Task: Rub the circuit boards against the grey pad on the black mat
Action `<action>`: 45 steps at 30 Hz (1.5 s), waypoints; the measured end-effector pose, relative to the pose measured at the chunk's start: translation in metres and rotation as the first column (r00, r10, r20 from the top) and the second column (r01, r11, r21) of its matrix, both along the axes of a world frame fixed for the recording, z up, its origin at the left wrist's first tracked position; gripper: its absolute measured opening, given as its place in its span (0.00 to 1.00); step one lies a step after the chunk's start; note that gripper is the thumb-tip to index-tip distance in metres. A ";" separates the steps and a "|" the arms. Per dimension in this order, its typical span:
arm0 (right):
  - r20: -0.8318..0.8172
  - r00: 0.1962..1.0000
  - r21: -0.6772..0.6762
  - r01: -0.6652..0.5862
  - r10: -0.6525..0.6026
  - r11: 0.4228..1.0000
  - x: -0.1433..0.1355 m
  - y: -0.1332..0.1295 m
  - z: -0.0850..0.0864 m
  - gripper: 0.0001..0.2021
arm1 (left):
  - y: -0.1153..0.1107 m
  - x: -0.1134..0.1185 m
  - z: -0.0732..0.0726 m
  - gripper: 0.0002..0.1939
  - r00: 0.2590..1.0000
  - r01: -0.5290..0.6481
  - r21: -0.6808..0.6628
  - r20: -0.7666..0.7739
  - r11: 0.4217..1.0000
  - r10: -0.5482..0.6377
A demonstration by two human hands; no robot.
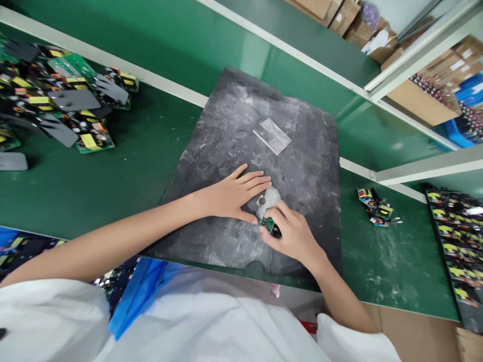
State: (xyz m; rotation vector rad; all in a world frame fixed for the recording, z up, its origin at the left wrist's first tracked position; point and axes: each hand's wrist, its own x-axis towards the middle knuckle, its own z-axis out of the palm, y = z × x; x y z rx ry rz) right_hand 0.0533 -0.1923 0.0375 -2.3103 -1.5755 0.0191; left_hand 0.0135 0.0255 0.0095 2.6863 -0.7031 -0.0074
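My left hand point(237, 196) lies flat on the black mat point(234, 136), its fingers spread and pointing right. Beside its fingertips is a pale grey patch point(272, 196) with a small dark round spot; I cannot tell whether it is a plate or a mark. My right hand point(289, 229) is closed round a small green circuit board point(267, 223), pinched between thumb and fingers just above or on the mat. The fingers hide much of the board. Farther back on the mat lies a clear, flat rectangular piece point(272, 136).
A heap of circuit boards with grey plates point(71, 100) covers the bench's left. On the right lie a few loose boards point(378, 207) and a tray of boards point(455, 246). A white frame post point(430, 168) stands at the right; cardboard boxes point(345, 17) sit behind.
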 end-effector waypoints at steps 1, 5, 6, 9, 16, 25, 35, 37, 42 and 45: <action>-0.002 1.000 -0.001 0.000 0.000 1.000 0.000 0.000 0.000 0.06 | 0.000 0.000 0.000 0.46 1.000 0.001 0.004 -0.002 1.000 -0.001; -0.011 1.000 0.000 -0.003 0.003 1.000 0.000 0.000 0.000 0.06 | 0.001 0.000 -0.001 0.46 1.000 0.004 0.007 0.003 1.000 -0.004; -0.012 1.000 0.001 -0.003 0.003 1.000 0.000 0.000 0.000 0.06 | 0.001 0.000 -0.001 0.46 1.000 0.004 0.005 0.004 1.000 -0.004; -0.011 1.000 -0.002 -0.004 0.004 1.000 0.001 0.000 0.000 0.06 | 0.001 0.000 0.000 0.46 1.000 0.004 -0.003 0.006 1.000 -0.004; -0.013 1.000 -0.015 -0.008 0.008 1.000 0.001 -0.001 0.000 0.06 | 0.000 0.001 0.000 0.47 1.000 0.003 0.007 -0.013 1.000 -0.003; -0.012 1.000 -0.017 -0.008 0.007 1.000 0.001 -0.002 -0.002 0.06 | 0.000 0.000 0.001 0.47 1.000 0.002 0.031 -0.031 1.000 -0.001; -0.001 1.000 -0.014 -0.007 0.007 1.000 0.002 -0.001 -0.002 0.07 | 0.001 0.000 0.000 0.46 1.000 0.001 0.018 -0.020 1.000 -0.001; 0.001 1.000 -0.013 -0.010 0.010 1.000 0.002 -0.002 -0.002 0.07 | 0.001 0.000 0.000 0.46 1.000 0.002 0.016 -0.016 1.000 -0.002; -0.005 1.000 -0.008 -0.011 0.010 1.000 0.001 -0.002 -0.002 0.06 | 0.000 0.001 -0.001 0.46 1.000 0.001 0.018 -0.010 1.000 -0.001; -0.009 1.000 -0.008 -0.006 0.006 1.000 0.001 -0.001 -0.001 0.06 | 0.000 0.001 -0.001 0.46 1.000 0.001 0.021 -0.005 1.000 -0.001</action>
